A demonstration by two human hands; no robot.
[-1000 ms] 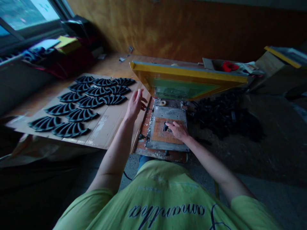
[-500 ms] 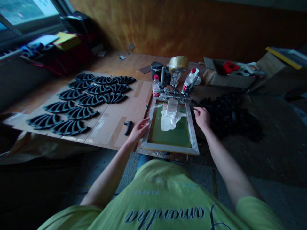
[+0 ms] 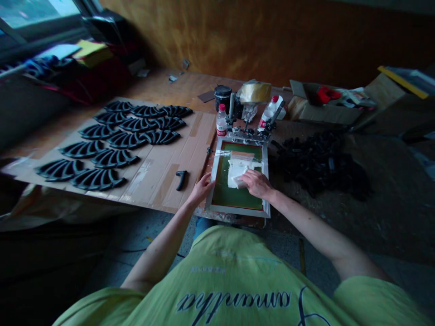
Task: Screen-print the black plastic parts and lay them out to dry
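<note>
A silk-screen frame (image 3: 238,211) with a silver rim and a green mesh lies in front of me. White ink (image 3: 236,168) is spread over the middle of the mesh. My right hand (image 3: 256,183) is over the mesh, its fingers closed on a pale scraper (image 3: 240,181) in the ink, mostly hidden by the fingers. At the left rail, my left hand (image 3: 203,186) has its fingers on the frame's edge. A single black curved handle-like piece (image 3: 181,179) lies on the cardboard left of that hand.
Rows of black curved pieces (image 3: 98,180) lie fanned on the cardboard (image 3: 149,181) at left. Hinge clamps (image 3: 249,133), red-capped bottles (image 3: 221,121) and a black tub (image 3: 222,97) stand behind the frame. A dark heap of pieces (image 3: 322,163) and an open box (image 3: 326,113) are at right.
My right hand has moved left from beside the frame onto the mesh and taken hold of the scraper. The frame's near right corner has shifted left, and my left hand is now against its left rail.
</note>
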